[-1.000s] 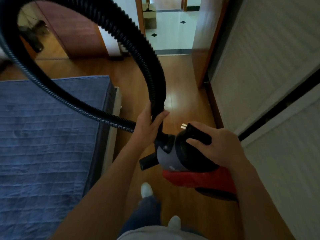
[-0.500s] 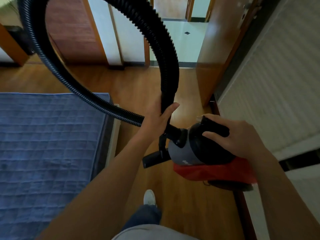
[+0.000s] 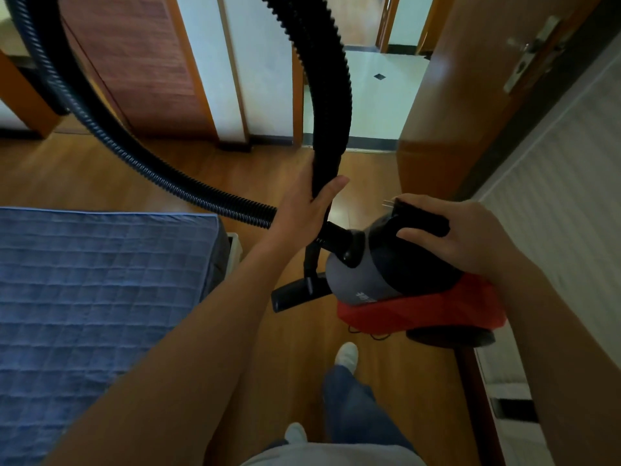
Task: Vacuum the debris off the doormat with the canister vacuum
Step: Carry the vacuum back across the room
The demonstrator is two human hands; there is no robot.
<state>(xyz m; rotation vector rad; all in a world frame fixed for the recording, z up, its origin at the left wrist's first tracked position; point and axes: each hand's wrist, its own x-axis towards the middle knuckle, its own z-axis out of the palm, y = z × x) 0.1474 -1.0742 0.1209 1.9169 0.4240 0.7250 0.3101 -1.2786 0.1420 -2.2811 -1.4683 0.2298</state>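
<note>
I carry a canister vacuum [image 3: 396, 284] above the wooden floor; its body is grey and black on a red base. My right hand [image 3: 463, 233] grips the black handle on top, next to the plug prongs [image 3: 388, 204]. My left hand [image 3: 305, 210] holds the ribbed black hose [image 3: 322, 79] where both runs of its loop meet, just above the canister's inlet. The hose arcs up out of the frame and comes back down on the left. A black nozzle [image 3: 295, 294] hangs under the inlet. No doormat is in view.
A bed with a blue quilted cover [image 3: 94, 297] fills the left side. A white panelled wardrobe [image 3: 554, 196] runs along the right. Ahead, an open wooden door [image 3: 470, 95] leads to a light tiled floor [image 3: 373, 95]. My feet [image 3: 346, 354] stand on the wooden floor strip between.
I have walked forward along the bed toward the doorway, carrying the vacuum. The door and tiled floor are nearer. Both grips stay the same.
</note>
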